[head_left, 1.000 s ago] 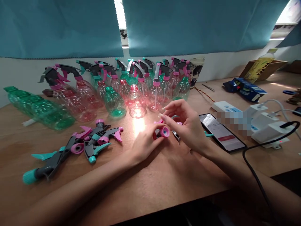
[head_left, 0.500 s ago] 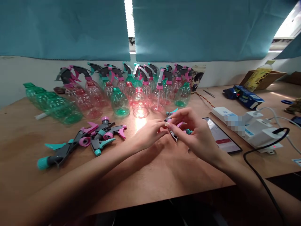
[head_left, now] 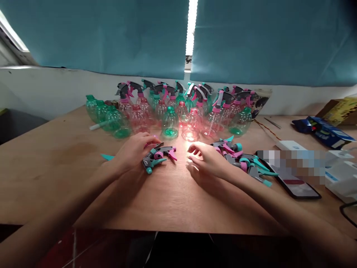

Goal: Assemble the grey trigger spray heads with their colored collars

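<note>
Sprayheads (head_left: 158, 155), angular plastic; left hand (head_left: 135, 150) curved over them.

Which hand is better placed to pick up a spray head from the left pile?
Probably the left hand: it reaches over that pile of spray heads, though contact is unclear. The right hand is farther off, across bare tabletop.

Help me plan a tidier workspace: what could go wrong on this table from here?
1. The left hand is at a jumble of spray heads; their triggers could snag, so lifting one might drag others.
2. The right-hand pile of spray heads lies close beside the phone, so a shifted head might scrape it.
3. The headless green bottle stands close to other bottles, so a bump might topple several.
</note>
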`<control>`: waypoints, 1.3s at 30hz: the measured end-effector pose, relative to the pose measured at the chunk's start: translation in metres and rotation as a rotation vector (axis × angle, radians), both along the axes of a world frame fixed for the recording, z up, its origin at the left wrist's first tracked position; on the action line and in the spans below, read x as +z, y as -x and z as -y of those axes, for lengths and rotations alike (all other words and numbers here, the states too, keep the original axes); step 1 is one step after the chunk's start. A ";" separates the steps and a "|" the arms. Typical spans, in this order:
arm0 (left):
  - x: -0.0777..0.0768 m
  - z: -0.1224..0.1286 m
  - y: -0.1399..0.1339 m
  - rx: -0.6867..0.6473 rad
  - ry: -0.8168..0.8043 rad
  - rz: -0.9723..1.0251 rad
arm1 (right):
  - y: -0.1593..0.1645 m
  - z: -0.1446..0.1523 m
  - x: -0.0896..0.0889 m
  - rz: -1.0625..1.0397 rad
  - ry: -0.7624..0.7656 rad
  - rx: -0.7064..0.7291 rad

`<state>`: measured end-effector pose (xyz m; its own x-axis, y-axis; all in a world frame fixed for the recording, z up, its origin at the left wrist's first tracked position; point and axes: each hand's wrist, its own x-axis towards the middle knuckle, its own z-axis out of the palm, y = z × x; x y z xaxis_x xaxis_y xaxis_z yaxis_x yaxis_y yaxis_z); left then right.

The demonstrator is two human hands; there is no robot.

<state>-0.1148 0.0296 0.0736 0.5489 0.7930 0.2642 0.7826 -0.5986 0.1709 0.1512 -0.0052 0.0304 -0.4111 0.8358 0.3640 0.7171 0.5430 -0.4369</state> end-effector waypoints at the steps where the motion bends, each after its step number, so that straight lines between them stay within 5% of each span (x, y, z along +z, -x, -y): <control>1: 0.002 -0.002 0.002 -0.037 0.025 -0.036 | 0.001 -0.004 -0.003 0.037 -0.019 -0.013; 7: 0.002 -0.008 -0.004 -0.221 0.122 -0.215 | -0.015 -0.011 -0.013 0.249 -0.128 -0.187; 15: -0.006 -0.013 -0.023 -0.302 0.118 -0.261 | -0.039 -0.005 -0.029 0.435 -0.248 -0.466; 23: -0.012 -0.018 -0.035 -0.298 -0.002 -0.041 | -0.062 -0.001 -0.035 0.536 -0.199 -0.431; 29: -0.011 0.027 -0.050 -0.290 -0.023 0.138 | -0.072 -0.001 -0.029 0.535 -0.143 -0.425; 34: -0.033 0.065 -0.069 -0.315 0.139 0.197 | -0.067 0.004 -0.019 0.481 -0.119 -0.391; 39: -0.056 0.054 -0.077 -0.278 0.134 0.204 | -0.047 0.015 -0.003 0.375 -0.108 -0.301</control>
